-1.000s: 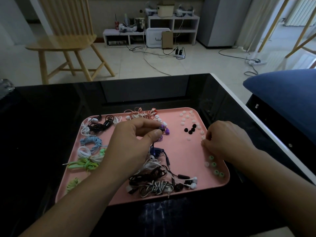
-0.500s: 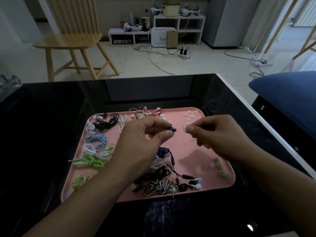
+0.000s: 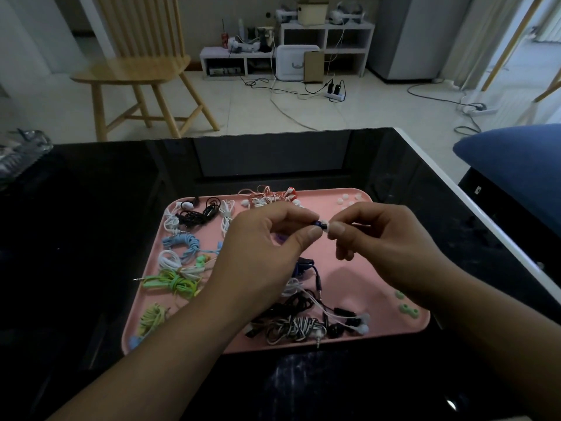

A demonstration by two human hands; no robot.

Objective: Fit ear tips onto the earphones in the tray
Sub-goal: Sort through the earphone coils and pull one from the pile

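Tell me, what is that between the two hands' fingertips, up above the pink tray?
In the head view, a dark blue earbud, pinched by the left hand, meets a small white ear tip, pinched by the right hand. Both are above the pink tray.

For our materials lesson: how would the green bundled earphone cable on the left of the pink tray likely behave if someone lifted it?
The green earphone cable would probably lift as one bundle, since it is tied round its middle. Its thin loops and loose plug end would likely flop and dangle. It looks light for its size, so it may slide easily on the pink tray if pushed.
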